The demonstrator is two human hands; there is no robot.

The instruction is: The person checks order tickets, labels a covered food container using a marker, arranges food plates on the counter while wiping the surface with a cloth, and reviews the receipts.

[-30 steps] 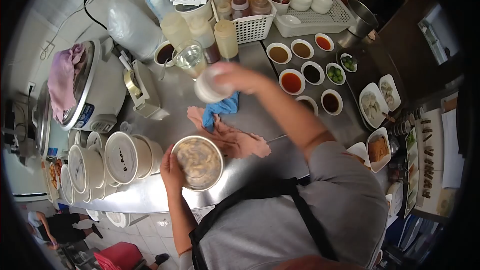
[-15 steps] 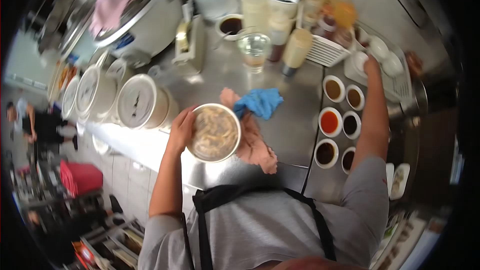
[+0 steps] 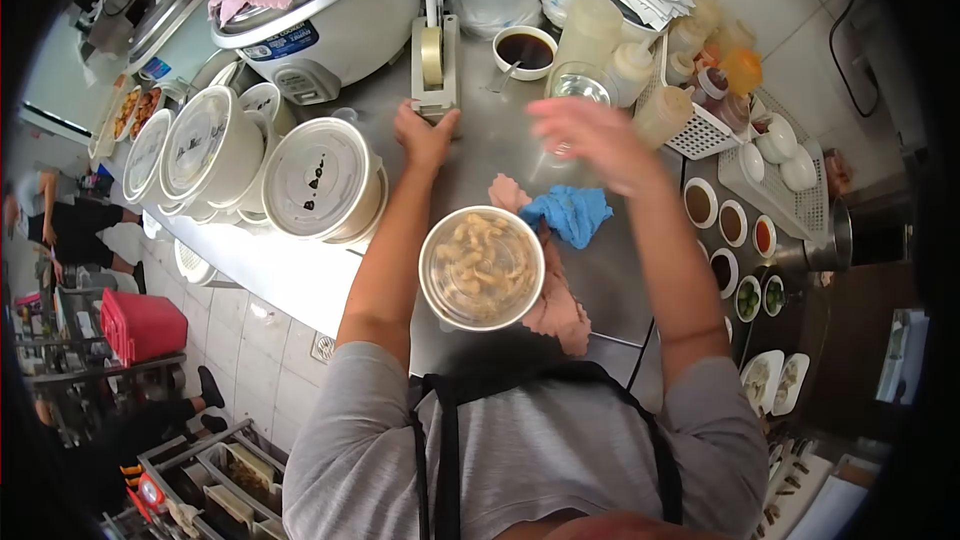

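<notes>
My left hand (image 3: 426, 132) grips the near end of a tape dispenser (image 3: 436, 65) that holds a roll of yellowish tape. Blurred by motion, my right hand (image 3: 590, 140) passes over the counter near a clear glass (image 3: 582, 86), its fingers spread and nothing seen in them. Between my forearms stands a round tub (image 3: 482, 268) with a clear lid and pale food pieces inside. A pink cloth (image 3: 558, 312) and a crumpled blue cloth (image 3: 567, 216) lie just right of the tub.
Stacked lidded tubs (image 3: 316, 180) stand at the left, below a large rice cooker (image 3: 330, 30). A bowl of dark sauce (image 3: 525, 52), squeeze bottles (image 3: 663, 116) and a white basket (image 3: 700, 138) are at the back. Sauce bowls (image 3: 701, 202) line the right. Other people (image 3: 75, 220) are at far left.
My left hand has let go of the tub and moved up to the tape dispenser. My right hand has come back from the bowls at the right rear. The view has shifted.
</notes>
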